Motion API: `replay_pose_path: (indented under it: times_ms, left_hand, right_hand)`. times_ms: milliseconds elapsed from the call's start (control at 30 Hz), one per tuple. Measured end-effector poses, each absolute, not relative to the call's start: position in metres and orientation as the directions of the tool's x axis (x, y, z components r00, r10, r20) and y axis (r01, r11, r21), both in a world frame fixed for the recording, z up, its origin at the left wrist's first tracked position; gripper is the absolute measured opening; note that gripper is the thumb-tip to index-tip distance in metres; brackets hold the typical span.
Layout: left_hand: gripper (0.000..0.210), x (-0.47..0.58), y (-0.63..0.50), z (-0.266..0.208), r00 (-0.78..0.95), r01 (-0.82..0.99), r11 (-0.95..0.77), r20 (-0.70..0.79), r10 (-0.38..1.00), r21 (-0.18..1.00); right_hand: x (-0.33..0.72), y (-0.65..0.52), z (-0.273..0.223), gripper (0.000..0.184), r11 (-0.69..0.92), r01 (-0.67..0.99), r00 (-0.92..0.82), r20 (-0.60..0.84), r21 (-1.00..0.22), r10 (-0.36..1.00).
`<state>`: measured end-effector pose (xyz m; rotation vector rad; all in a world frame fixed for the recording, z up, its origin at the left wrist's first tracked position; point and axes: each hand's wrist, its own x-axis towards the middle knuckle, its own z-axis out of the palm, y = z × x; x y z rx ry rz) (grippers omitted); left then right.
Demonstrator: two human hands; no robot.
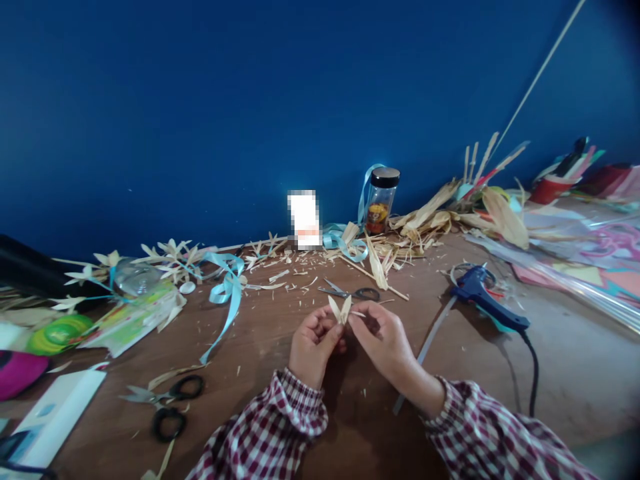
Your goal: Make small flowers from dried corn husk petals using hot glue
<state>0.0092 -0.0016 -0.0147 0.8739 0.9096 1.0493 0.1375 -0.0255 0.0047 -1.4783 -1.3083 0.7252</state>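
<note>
The left hand [313, 347] pinches pale, pointed husk petals [341, 309] at their base, above the near middle of the wooden counter [260, 380]; the right hand [390, 343], fingers curled, pinches a slim pale strip [358, 314] just beside them. Beyond lie metal scissors [349, 294]; farther right, crumpled dry husks [433, 212]; left, glossy blue ribbon [230, 285].

Clearance about the fingers [327, 342], taken as clock centre. A nearly bare lane of counter [265, 340] runs toward 9 o'clock, ending at the blue ribbon [234, 283]. Obstacles: scissors [343, 293] just beyond at 12; lidded jar [383, 208] at 1; glue gun [487, 301] (its cord [535, 373] trailing at 4) at 3; second pair of scissors [157, 398] at 8.
</note>
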Motion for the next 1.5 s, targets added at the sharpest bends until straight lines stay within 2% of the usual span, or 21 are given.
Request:
replay_pose_path:
  times_ms: [67,200,333,900,1500]
  left_hand:
    - [0.037,0.0089,-0.0012,-0.0146,0.255,-0.322,0.265,-0.186,0.949,0.909]
    - [0.022,0.0093,-0.0012,-0.0178,0.216,-0.288,0.288,-0.231,0.949,0.913]
    - [0.02,0.0104,-0.0017,-0.0194,0.191,-0.274,0.297,-0.251,0.949,0.915]
    - [0.021,0.0106,-0.0019,-0.0181,0.194,-0.223,0.281,-0.24,0.951,0.933]
    - [0.022,0.009,-0.0015,-0.0188,0.207,-0.201,0.28,-0.238,0.949,0.939]
  right_hand:
    - [0.1358,-0.0263,0.0057,0.012,0.067,0.35,0.226,0.154,-0.934,0.962]
    - [0.1355,-0.0261,0.006,0.013,0.059,0.319,0.21,0.131,-0.946,0.969]
    - [0.1362,-0.0262,0.0047,0.014,0.041,0.347,0.211,0.12,-0.937,0.97]
    - [0.1366,-0.0254,0.0052,0.011,0.001,0.409,0.231,0.105,-0.912,0.967]
    - [0.1359,-0.0249,0.0048,0.012,0.042,0.337,0.169,0.104,-0.94,0.98]
